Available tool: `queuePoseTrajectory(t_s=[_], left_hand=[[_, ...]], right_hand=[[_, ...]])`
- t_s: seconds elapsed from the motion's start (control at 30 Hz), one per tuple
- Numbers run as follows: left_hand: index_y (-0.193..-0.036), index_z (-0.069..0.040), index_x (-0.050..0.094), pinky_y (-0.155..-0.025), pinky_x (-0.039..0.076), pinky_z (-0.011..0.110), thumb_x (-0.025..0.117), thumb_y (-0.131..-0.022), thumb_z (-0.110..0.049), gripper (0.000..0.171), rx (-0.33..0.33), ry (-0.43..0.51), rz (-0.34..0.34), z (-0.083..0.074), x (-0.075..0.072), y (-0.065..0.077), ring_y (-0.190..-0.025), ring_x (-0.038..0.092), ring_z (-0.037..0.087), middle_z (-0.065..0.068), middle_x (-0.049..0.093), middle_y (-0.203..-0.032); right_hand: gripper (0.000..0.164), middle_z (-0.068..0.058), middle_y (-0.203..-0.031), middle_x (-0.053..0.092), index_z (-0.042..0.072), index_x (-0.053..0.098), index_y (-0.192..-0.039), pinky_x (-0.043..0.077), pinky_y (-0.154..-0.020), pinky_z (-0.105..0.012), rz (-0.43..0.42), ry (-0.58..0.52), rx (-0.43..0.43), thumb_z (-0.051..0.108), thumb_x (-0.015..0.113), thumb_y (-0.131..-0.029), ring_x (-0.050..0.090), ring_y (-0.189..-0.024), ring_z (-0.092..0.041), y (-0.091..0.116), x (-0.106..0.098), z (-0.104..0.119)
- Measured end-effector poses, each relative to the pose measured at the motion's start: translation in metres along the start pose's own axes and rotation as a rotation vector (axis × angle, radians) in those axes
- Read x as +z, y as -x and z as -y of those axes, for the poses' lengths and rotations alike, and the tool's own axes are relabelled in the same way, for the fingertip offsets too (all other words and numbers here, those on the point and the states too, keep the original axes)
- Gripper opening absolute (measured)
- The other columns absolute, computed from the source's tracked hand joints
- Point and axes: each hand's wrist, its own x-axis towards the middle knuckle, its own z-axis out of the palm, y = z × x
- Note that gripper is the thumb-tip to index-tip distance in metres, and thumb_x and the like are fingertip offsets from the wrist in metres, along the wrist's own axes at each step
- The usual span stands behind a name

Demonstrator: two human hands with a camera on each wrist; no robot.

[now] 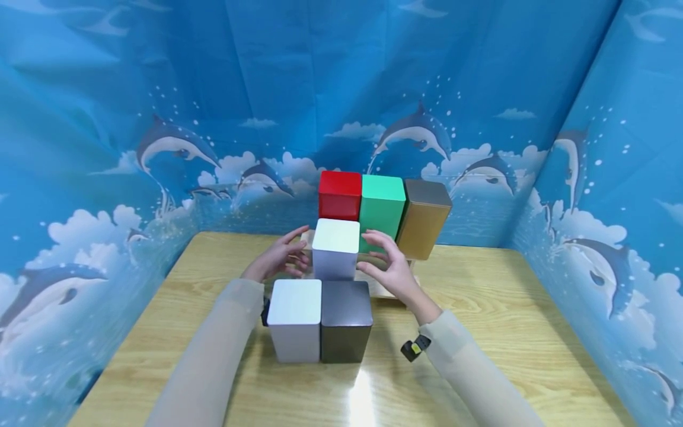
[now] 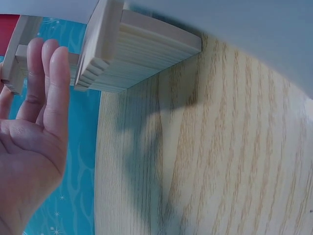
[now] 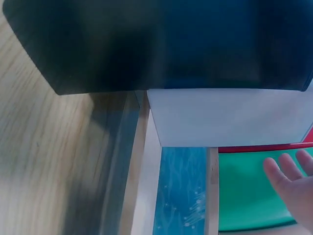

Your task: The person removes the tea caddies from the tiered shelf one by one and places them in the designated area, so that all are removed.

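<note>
A white box (image 1: 335,255) stands on a light wooden rack (image 1: 380,289) in the head view. My left hand (image 1: 280,259) is at its left side with fingers spread and slightly bent, holding nothing. On the other side, my right hand (image 1: 392,270) has its thumb and fingers apart near the box, also holding nothing. The left wrist view shows straight fingers (image 2: 56,93) beside the wooden rack (image 2: 142,49). In the right wrist view, my right hand (image 3: 298,191) is partly cut off in front of the green box (image 3: 244,191), below the white box (image 3: 225,117).
Behind the white box, a red box (image 1: 340,196), the green box (image 1: 382,204) and a gold-brown box (image 1: 425,219) stand side by side. Nearer me, another white box (image 1: 294,320) and a black box (image 1: 345,323) stand on the wood-grain table (image 1: 469,332). A dolphin-print curtain hangs behind (image 1: 267,89).
</note>
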Motion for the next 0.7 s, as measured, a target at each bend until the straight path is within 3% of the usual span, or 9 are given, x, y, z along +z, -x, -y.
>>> queuePoseTrajectory(t_s=[0.5, 0.7], left_hand=[[-0.138, -0.045, 0.036, -0.069, 0.054, 0.049, 0.055, -0.093, -0.038, 0.050, -0.015, 0.013, -0.023, 0.000, 0.001, -0.001, -0.077, 0.063, 0.029, 0.021, 0.060, -0.096], [-0.144, -0.040, 0.029, -0.069, 0.054, 0.049, 0.052, -0.094, -0.037, 0.055, 0.001, 0.001, -0.001, 0.000, 0.001, 0.000, -0.077, 0.063, 0.028, 0.020, 0.060, -0.096]], right_hand=[[0.054, -0.026, -0.138, 0.029, -0.004, 0.045, -0.132, 0.037, -0.093, -0.060, 0.023, 0.081, 0.032, -0.001, 0.066, -0.083, 0.034, -0.122, -0.043, -0.011, 0.010, 0.006], [0.052, -0.022, -0.139, 0.029, -0.003, 0.046, -0.130, 0.038, -0.093, -0.059, 0.027, 0.086, 0.046, 0.000, 0.067, -0.083, 0.031, -0.126, -0.034, -0.011, 0.012, 0.005]])
